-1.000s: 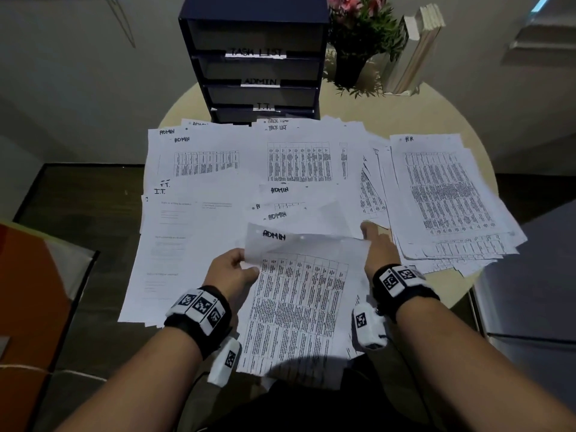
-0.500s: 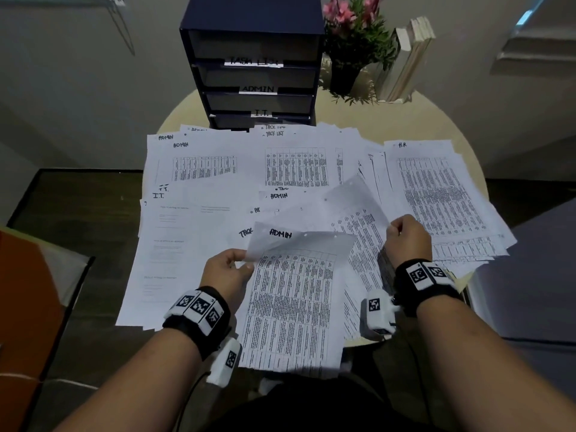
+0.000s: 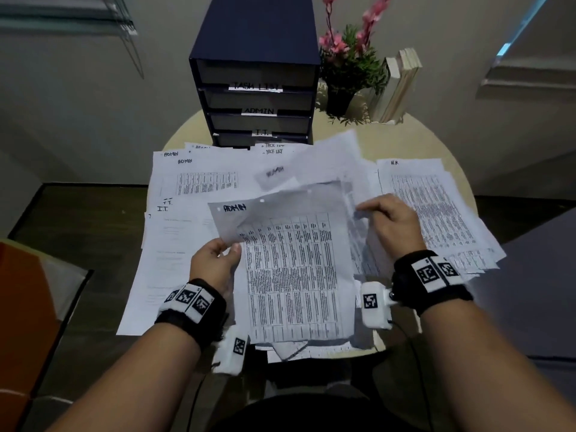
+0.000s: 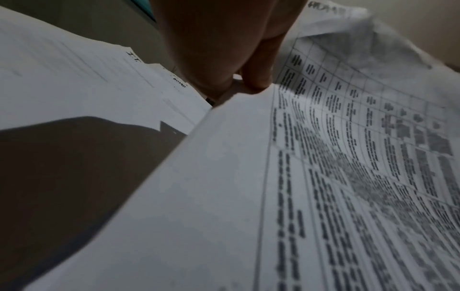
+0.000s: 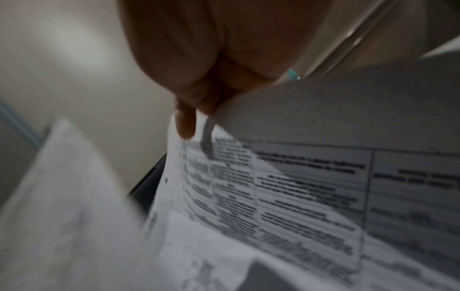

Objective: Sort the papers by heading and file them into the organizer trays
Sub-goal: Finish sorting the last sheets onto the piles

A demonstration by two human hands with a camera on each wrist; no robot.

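Observation:
My left hand (image 3: 223,251) pinches the left edge of a printed sheet headed ADMIN (image 3: 296,269), held up in front of me; the left wrist view shows the thumb and fingers (image 4: 254,78) clamped on that ADMIN sheet (image 4: 323,177). My right hand (image 3: 389,216) grips a lifted bundle of papers (image 3: 330,163) at its right edge, raised behind the ADMIN sheet. In the right wrist view the fingers (image 5: 189,118) pinch a blurred printed page (image 5: 286,187). The dark blue organizer (image 3: 255,88) stands at the back with trays labelled TASK LIST, ADMIN and I.T.
Loose sheets cover the round table (image 3: 436,141): ADMIN pages (image 3: 199,176) at back left, I.T. pages (image 3: 168,244) at left, an H.R. pile (image 3: 436,213) at right. A flower pot (image 3: 346,76) and books (image 3: 399,85) stand right of the organizer. An orange folder (image 3: 21,300) lies at far left.
My right hand has gone from resting on the spread papers to gripping a bundle and lifting it up and toward the middle. The left hand has raised its ADMIN sheet higher.

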